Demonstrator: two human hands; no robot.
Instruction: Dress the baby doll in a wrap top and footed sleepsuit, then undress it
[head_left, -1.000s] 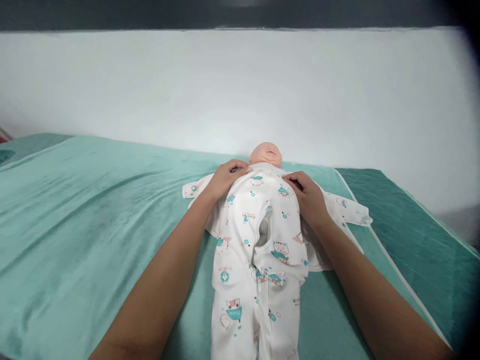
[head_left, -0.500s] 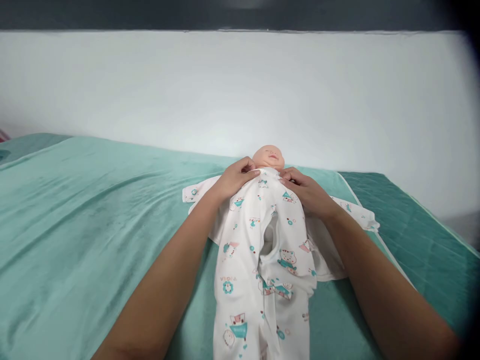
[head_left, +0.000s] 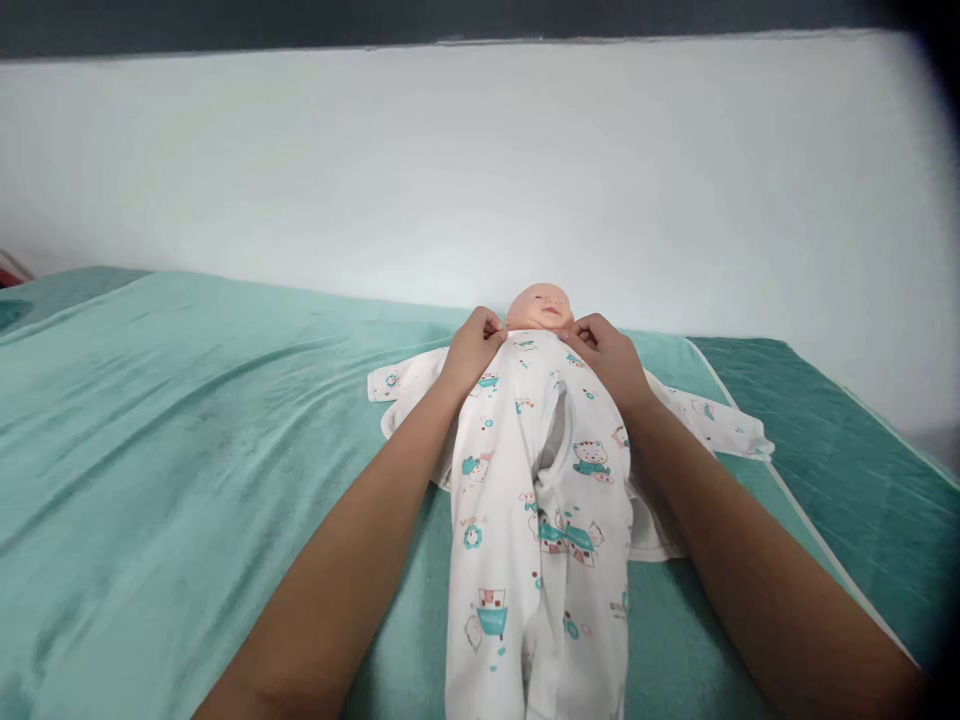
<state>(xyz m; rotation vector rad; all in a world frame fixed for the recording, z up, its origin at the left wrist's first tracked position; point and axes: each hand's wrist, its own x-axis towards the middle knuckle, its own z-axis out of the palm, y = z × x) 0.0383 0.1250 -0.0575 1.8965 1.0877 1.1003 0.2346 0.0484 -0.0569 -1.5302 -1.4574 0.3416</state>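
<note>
A baby doll lies face up on the bed, only its head showing. White baby pants with teal and pink animal prints cover its body, the waist up at the doll's neck. An oval slit opens at the crotch. My left hand pinches the waist edge of the pants at the left of the neck. On the other side my right hand pinches the same edge. Underneath, a matching long-sleeved baby shirt is spread out, its sleeves reaching to both sides.
A light teal blanket with soft creases covers the bed. At the right a darker green quilted cover shows beyond the blanket's pale edge. Behind the doll's head rises a white wall. Something red shows at the far left.
Both hands have moved slightly up and outward along the pants' waist, drawing it wider and closer to the doll's chin. The crotch slit looks narrower, and the legs have shifted upward.
</note>
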